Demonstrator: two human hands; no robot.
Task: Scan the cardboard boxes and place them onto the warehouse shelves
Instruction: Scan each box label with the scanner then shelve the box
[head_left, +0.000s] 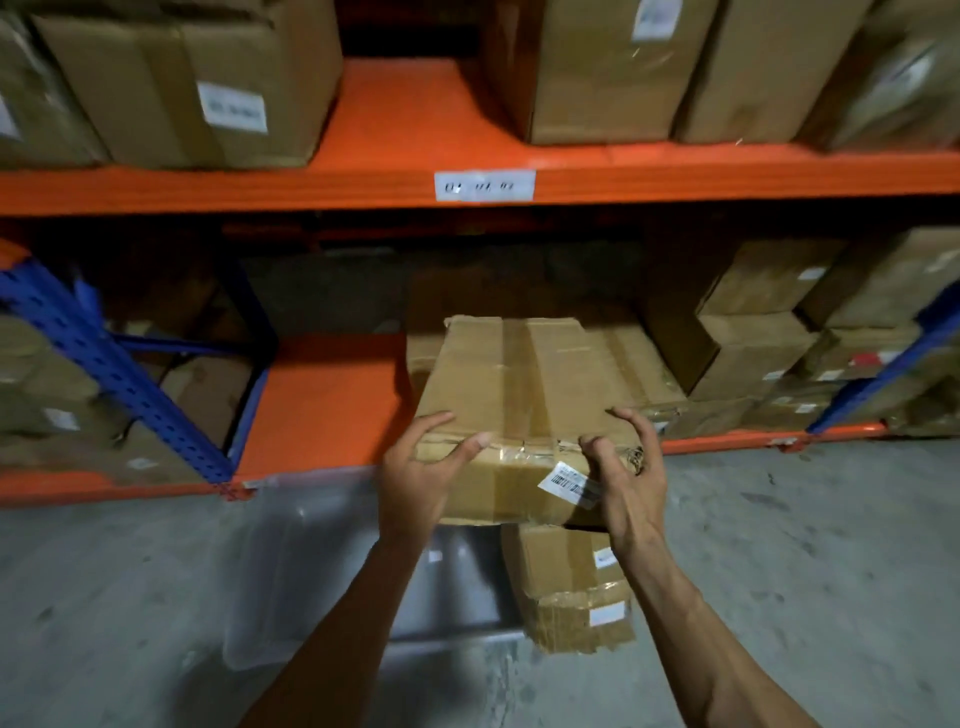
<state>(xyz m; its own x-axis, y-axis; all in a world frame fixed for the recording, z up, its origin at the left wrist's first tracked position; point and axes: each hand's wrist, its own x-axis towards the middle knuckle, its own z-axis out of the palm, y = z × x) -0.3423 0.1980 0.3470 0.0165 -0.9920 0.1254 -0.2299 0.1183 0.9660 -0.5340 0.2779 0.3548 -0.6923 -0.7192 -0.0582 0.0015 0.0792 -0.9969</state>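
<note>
A taped cardboard box (524, 415) is held at centre frame, over the lower orange shelf (322, 410) edge, by the left hand (415, 478) and right hand (628, 478), each grip pinching a near corner. Stacked boxes (753, 332) crowd the right. Below, one second box (571, 587) sits in a clear bin (291, 571). Four boxes are seen on the upper shelf (415, 124).

Two bare forearms, no sleeves, watch or gloves on them; the left hand (415, 475) and right hand (626, 480) wear no rings.
</note>
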